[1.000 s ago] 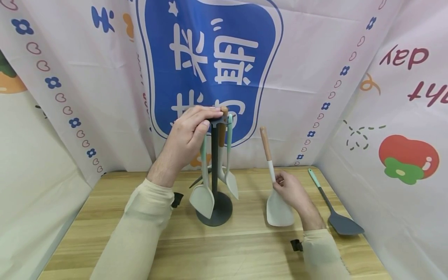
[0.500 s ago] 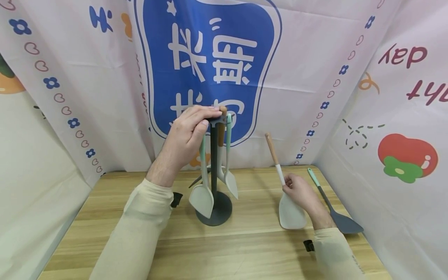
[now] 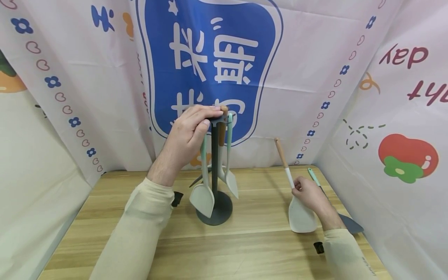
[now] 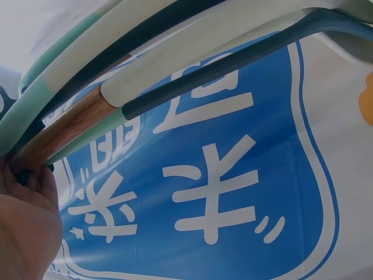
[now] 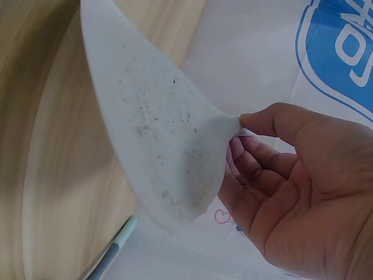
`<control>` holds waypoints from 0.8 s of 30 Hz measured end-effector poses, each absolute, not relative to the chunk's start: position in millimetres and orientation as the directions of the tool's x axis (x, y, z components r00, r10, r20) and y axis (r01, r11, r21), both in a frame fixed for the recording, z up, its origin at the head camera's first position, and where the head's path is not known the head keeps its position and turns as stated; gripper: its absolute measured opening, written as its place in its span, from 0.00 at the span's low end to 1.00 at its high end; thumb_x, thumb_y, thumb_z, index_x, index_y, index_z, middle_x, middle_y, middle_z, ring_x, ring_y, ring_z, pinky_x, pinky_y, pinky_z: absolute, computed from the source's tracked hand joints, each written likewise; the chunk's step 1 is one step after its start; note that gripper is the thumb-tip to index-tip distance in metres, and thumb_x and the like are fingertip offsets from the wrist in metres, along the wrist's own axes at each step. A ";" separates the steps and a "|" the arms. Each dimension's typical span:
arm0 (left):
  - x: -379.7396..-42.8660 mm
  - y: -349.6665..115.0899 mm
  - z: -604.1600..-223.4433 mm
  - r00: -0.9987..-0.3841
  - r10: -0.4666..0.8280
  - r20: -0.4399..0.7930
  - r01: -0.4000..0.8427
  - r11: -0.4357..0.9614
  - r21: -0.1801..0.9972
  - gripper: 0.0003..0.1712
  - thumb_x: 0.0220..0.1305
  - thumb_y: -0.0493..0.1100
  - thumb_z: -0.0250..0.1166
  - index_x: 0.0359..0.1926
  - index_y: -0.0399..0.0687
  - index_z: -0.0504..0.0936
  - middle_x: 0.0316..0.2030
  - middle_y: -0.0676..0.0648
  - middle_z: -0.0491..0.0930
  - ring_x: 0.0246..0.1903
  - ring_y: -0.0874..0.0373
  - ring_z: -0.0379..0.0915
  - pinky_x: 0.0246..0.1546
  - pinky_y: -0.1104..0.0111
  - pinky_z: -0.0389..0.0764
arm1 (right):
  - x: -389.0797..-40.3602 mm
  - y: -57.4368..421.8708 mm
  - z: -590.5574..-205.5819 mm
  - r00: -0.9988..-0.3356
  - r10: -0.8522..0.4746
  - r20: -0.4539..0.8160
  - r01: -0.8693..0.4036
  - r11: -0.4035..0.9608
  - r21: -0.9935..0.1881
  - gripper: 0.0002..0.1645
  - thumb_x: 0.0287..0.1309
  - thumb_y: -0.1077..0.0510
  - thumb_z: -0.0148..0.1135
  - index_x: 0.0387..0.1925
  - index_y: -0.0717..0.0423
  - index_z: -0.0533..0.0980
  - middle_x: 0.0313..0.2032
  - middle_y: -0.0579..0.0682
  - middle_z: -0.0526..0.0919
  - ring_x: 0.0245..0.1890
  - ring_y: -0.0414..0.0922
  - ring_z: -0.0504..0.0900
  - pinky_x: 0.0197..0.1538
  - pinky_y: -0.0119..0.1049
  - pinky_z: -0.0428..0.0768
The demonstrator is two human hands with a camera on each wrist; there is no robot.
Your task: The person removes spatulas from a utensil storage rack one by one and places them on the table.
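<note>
My left hand [image 3: 190, 126] holds the top of a dark utensil stand [image 3: 215, 159], fingers laid over it and thumb at its side. From the stand hang several utensils, among them a pale turner with a mint handle [image 3: 203, 200] and one with a brown wooden handle [image 4: 76, 125]. On the right, my right hand [image 3: 309, 194] pinches a white spatula [image 3: 302, 217] at the neck, between thumb and fingers. Its wooden handle points up and away. In the right wrist view the spatula's broad blade [image 5: 157, 128] shows dark specks, with the thumb [image 5: 274, 119] on its neck.
A dark grey turner with a mint handle [image 3: 314, 177] lies at the table's right edge, partly hidden behind the right hand. The wooden table [image 3: 252, 249] meets a printed cloth backdrop [image 3: 297, 58] at the back and sides.
My right hand has carried the white spatula rightward and slightly nearer, so it now overlaps the grey turner in the head view. The left hand stays on the stand.
</note>
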State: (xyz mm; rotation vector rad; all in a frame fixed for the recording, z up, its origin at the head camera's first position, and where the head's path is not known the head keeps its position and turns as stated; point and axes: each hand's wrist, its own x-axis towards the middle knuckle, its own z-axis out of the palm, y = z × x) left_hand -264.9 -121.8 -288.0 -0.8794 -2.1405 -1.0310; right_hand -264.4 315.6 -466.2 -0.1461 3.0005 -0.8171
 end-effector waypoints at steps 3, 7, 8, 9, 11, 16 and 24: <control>-265.1 -122.3 -288.2 -0.603 0.302 0.738 0.766 0.478 0.430 0.27 0.92 0.44 0.48 0.74 0.48 0.89 0.76 0.45 0.87 0.82 0.46 0.77 0.89 0.47 0.75 | -265.0 320.9 -468.5 -0.995 -0.095 -0.004 -0.080 0.861 -0.503 0.10 0.77 0.66 0.66 0.53 0.71 0.83 0.46 0.66 0.93 0.46 0.57 0.93 0.51 0.55 0.95; -264.7 -122.6 -288.4 -0.610 0.302 0.733 0.762 0.479 0.436 0.27 0.92 0.45 0.49 0.74 0.48 0.89 0.76 0.45 0.87 0.83 0.46 0.77 0.90 0.47 0.74 | -265.4 327.1 -470.1 -0.996 -0.087 -0.033 -0.059 0.860 -0.507 0.11 0.77 0.67 0.66 0.53 0.72 0.82 0.47 0.68 0.93 0.46 0.58 0.93 0.51 0.56 0.96; -264.2 -122.4 -288.1 -0.611 0.302 0.732 0.761 0.480 0.437 0.27 0.92 0.45 0.49 0.74 0.48 0.89 0.77 0.45 0.87 0.83 0.46 0.77 0.90 0.47 0.74 | -265.2 328.5 -470.4 -0.995 -0.085 -0.045 -0.051 0.859 -0.509 0.11 0.77 0.67 0.66 0.54 0.73 0.82 0.47 0.68 0.92 0.46 0.58 0.93 0.51 0.56 0.96; -264.2 -122.3 -288.1 -0.612 0.303 0.731 0.761 0.479 0.438 0.27 0.92 0.45 0.49 0.74 0.48 0.89 0.77 0.46 0.86 0.83 0.46 0.76 0.90 0.47 0.74 | -265.2 329.9 -471.0 -0.995 -0.082 -0.057 -0.042 0.859 -0.510 0.11 0.78 0.66 0.66 0.54 0.72 0.82 0.47 0.68 0.92 0.46 0.58 0.93 0.51 0.55 0.96; -264.2 -122.0 -287.8 -0.612 0.303 0.730 0.760 0.479 0.439 0.27 0.92 0.45 0.49 0.74 0.49 0.89 0.77 0.46 0.86 0.83 0.46 0.76 0.90 0.47 0.74 | -265.2 333.7 -472.8 -0.994 -0.079 -0.077 -0.030 0.861 -0.507 0.12 0.78 0.66 0.66 0.54 0.73 0.81 0.47 0.68 0.92 0.46 0.58 0.92 0.51 0.55 0.95; -264.3 -121.6 -287.3 -0.607 0.305 0.734 0.764 0.476 0.435 0.27 0.92 0.45 0.48 0.74 0.48 0.89 0.76 0.45 0.87 0.83 0.47 0.77 0.90 0.47 0.73 | -266.2 344.3 -477.8 -0.991 -0.079 -0.105 -0.017 0.870 -0.492 0.12 0.78 0.66 0.66 0.54 0.74 0.81 0.46 0.69 0.91 0.45 0.58 0.91 0.50 0.57 0.94; -263.8 -122.4 -287.7 -0.611 0.303 0.731 0.761 0.478 0.438 0.27 0.92 0.45 0.48 0.74 0.48 0.89 0.76 0.45 0.87 0.83 0.46 0.76 0.91 0.47 0.73 | -268.0 355.8 -483.5 -0.992 -0.077 -0.099 -0.025 0.896 -0.443 0.10 0.74 0.67 0.67 0.49 0.73 0.82 0.41 0.66 0.91 0.41 0.55 0.89 0.46 0.52 0.92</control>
